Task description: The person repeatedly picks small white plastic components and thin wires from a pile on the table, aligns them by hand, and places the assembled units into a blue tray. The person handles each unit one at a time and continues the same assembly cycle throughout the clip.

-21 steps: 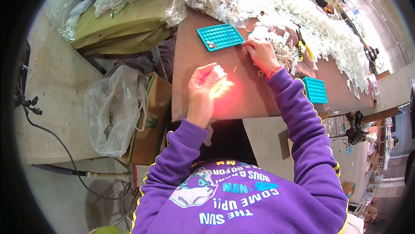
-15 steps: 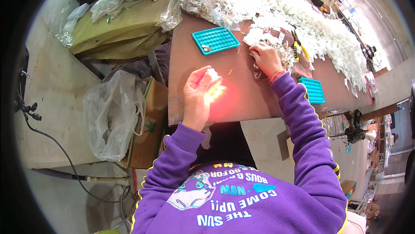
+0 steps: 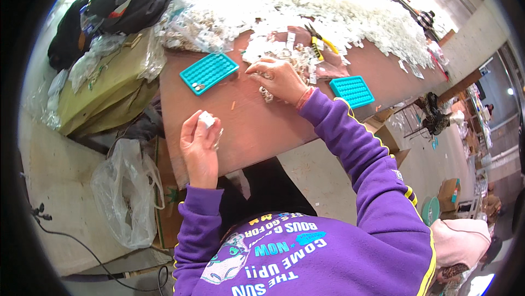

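Observation:
My left hand (image 3: 200, 151) is raised over the near left part of the brown tabletop (image 3: 240, 137). Its thumb and fingers are closed on a small white piece (image 3: 206, 119) whose kind I cannot make out. My right hand (image 3: 280, 81) hovers beside a pile of small beige and white pieces (image 3: 284, 52), its fingers pinched; whatever lies between them is hidden. Just left of it is a teal tray with rows of small hollows (image 3: 210, 69), a few round pieces (image 3: 199, 86) in its near corner. Loose little pieces (image 3: 266, 96) lie under the right hand.
Yellow-handled pliers (image 3: 317, 44) rest behind the pile. A second teal tray (image 3: 351, 91) lies right of my right wrist. White packets (image 3: 361, 19) heap across the far side. At the left are a clear plastic bag (image 3: 123, 197) and a yellow-green covered stack (image 3: 104, 85).
The view has swung, so the table sits further left in it. My right hand has come nearer the left teal tray. The red glow by my left hand is gone.

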The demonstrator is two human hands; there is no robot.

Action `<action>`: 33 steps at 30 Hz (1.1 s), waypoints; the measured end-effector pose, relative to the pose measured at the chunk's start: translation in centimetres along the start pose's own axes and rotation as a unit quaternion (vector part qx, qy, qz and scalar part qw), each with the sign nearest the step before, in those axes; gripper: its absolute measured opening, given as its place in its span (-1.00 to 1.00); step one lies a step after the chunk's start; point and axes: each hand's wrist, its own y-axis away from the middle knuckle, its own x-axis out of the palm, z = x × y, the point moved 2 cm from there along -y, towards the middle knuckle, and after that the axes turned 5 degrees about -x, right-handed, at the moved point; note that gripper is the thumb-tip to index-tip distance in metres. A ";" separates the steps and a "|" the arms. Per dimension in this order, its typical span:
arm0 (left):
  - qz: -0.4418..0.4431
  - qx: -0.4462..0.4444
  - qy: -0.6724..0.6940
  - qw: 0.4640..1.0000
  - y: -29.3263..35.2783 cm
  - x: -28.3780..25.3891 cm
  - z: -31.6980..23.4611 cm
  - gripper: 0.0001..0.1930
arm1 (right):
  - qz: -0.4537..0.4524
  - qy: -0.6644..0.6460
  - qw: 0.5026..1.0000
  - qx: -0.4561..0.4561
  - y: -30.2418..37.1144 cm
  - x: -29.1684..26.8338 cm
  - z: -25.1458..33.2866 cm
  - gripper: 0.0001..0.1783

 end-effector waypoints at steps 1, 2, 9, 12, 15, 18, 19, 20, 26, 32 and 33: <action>-0.003 0.009 -0.006 1.000 -0.5 0.1 -0.1 -0.75 | -0.027 0.021 0.999 0.002 0.1 -1.2 -0.5 -0.84; -0.013 0.018 -0.004 1.000 -0.6 0.3 -0.1 -0.75 | -0.054 0.035 0.998 -0.021 0.7 -2.5 -1.0 -0.83; 0.000 -0.014 -0.004 1.000 0.2 0.5 -0.1 -0.72 | 0.025 0.160 0.950 0.267 5.0 -11.3 -10.8 -0.79; -0.003 0.012 -0.002 1.000 0.0 0.6 0.0 -0.72 | 0.120 0.225 0.931 0.261 5.9 -9.9 -13.1 -0.75; -0.002 0.019 -0.002 1.000 0.1 0.6 0.0 -0.73 | 0.114 0.203 0.938 0.258 6.2 -7.6 -13.5 -0.70; -0.006 0.015 -0.004 1.000 0.1 0.4 0.0 -0.74 | 0.055 0.214 0.942 0.251 5.7 -5.2 -12.2 -0.72; -0.016 0.011 -0.010 1.000 0.2 0.3 0.1 -0.73 | 0.075 0.222 0.942 0.239 5.5 -4.7 -11.5 -0.73; -0.012 0.016 -0.015 1.000 -0.1 0.3 0.0 -0.73 | 0.072 0.228 0.947 0.215 4.9 -4.2 -10.8 -0.73; -0.004 0.014 -0.012 1.000 -0.1 0.2 0.1 -0.72 | 0.031 0.190 0.969 0.157 4.0 -2.7 -5.1 -0.64; -0.001 0.011 -0.020 1.000 -0.1 0.3 0.0 -0.73 | 0.050 0.194 0.975 0.096 4.5 -1.6 -2.5 -0.59; -0.004 0.011 -0.028 1.000 -0.1 0.4 -0.1 -0.74 | 0.042 0.199 0.976 0.080 4.6 -1.4 -2.5 -0.60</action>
